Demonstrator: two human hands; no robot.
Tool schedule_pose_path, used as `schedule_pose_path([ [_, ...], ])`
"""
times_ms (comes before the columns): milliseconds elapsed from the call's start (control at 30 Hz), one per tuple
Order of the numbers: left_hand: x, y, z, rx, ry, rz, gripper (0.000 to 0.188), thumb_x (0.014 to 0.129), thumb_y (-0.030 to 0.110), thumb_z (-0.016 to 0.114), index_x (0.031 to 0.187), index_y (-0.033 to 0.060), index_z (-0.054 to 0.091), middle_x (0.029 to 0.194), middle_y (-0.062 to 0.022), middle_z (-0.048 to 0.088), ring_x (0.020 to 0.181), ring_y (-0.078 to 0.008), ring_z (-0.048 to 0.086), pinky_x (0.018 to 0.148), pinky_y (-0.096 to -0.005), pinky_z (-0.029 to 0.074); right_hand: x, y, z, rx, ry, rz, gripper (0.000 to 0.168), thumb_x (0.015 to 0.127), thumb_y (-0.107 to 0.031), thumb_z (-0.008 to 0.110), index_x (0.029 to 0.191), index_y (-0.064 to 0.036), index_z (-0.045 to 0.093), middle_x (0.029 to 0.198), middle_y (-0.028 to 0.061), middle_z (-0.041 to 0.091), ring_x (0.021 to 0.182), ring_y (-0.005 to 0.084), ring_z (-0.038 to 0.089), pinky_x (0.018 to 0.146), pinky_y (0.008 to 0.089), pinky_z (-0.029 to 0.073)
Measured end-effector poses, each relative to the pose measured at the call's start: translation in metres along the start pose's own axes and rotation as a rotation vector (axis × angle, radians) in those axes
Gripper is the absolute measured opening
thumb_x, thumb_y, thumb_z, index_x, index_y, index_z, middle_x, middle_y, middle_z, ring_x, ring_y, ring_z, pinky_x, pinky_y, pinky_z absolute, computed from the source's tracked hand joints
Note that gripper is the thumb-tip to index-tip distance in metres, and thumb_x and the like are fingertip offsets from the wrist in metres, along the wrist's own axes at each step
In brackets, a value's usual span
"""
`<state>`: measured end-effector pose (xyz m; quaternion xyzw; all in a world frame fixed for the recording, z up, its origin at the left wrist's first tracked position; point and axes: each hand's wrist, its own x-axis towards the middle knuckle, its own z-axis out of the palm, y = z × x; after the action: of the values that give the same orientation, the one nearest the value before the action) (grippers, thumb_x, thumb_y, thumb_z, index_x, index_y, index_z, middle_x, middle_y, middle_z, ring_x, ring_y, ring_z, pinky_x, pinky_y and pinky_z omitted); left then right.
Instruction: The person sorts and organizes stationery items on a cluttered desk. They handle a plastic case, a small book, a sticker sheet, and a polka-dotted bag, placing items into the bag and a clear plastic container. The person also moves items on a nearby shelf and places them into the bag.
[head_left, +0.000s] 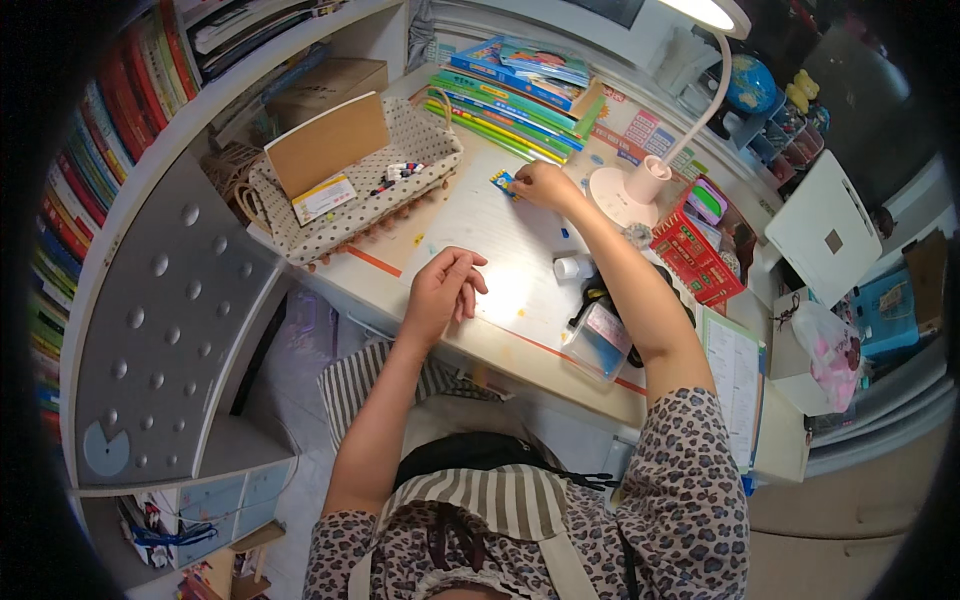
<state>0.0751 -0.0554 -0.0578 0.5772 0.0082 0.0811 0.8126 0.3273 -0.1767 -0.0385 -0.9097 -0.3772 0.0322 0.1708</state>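
My right hand (546, 186) reaches to the far part of the desk (450, 217), fingertips pinching the edge of a small blue and yellow card or packet (501, 180). Loosely curled and holding nothing, my left hand (446, 286) hovers near the desk's front edge. Left of both hands, a polka-dot fabric basket (300, 244) contains an upright brown board (328, 144), a white printed card (324, 198) and several small dark and white items (401, 174). A small blue piece (565, 233) and a white-capped bottle (574, 267) lie below my right forearm.
Behind my right hand stand a stack of books (517, 97) and a pink desk lamp (626, 191). To the right are a red box (697, 251), a clear plastic case (598, 341) and papers (727, 375). A bookshelf (112, 172) lines the left side.
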Motion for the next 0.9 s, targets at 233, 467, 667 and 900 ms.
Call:
schedule_pose_path([
  [233, -0.002, 0.000, -0.002, 0.000, 0.015, 0.019, 0.025, 0.096, 0.021, 0.040, 0.097, 0.0004, 0.054, 0.068, -0.0053, 0.058, 0.041, -0.0054, 0.045, 0.035, -0.0165, 0.033, -0.001, -0.006, -0.012, 0.303, -0.190, 0.182, 0.020, 0.073, -0.019, 0.071, 0.082, -0.002, 0.064, 0.063, 0.0022, 0.057, 0.057, 0.0104, 0.050, 0.052, 0.0232, 0.040],
  [467, -0.003, 0.002, 0.002, 0.014, 0.030, 0.020, 0.025, 0.096, 0.020, 0.040, 0.096, 0.0005, 0.055, 0.068, -0.0053, 0.059, 0.042, -0.0052, 0.045, 0.036, -0.0167, 0.033, -0.053, 0.022, -0.069, 0.670, 0.068, 0.319, 0.020, 0.072, -0.012, 0.070, 0.086, 0.001, 0.065, 0.066, 0.0031, 0.056, 0.055, 0.0079, 0.049, 0.048, 0.0223, 0.035],
  [667, 0.000, -0.004, 0.001, -0.015, 0.066, 0.062, 0.022, 0.096, 0.019, 0.042, 0.097, 0.0007, 0.054, 0.070, -0.0059, 0.058, 0.045, -0.0061, 0.046, 0.037, -0.0167, 0.033, -0.086, 0.057, -0.096, 0.595, 0.091, 0.406, 0.019, 0.077, -0.015, 0.068, 0.087, 0.000, 0.065, 0.064, -0.0008, 0.056, 0.055, 0.0061, 0.047, 0.050, 0.0215, 0.036],
  [900, 0.000, -0.004, 0.001, -0.025, 0.092, 0.055, 0.019, 0.095, 0.016, 0.043, 0.097, 0.0017, 0.055, 0.074, -0.0052, 0.057, 0.053, -0.0056, 0.049, 0.042, -0.0160, 0.037, -0.104, 0.033, -0.063, 0.713, -0.180, 0.191, 0.027, 0.081, -0.008, 0.061, 0.106, 0.002, 0.062, 0.084, 0.0043, 0.063, 0.065, 0.0086, 0.052, 0.060, 0.0226, 0.044],
])
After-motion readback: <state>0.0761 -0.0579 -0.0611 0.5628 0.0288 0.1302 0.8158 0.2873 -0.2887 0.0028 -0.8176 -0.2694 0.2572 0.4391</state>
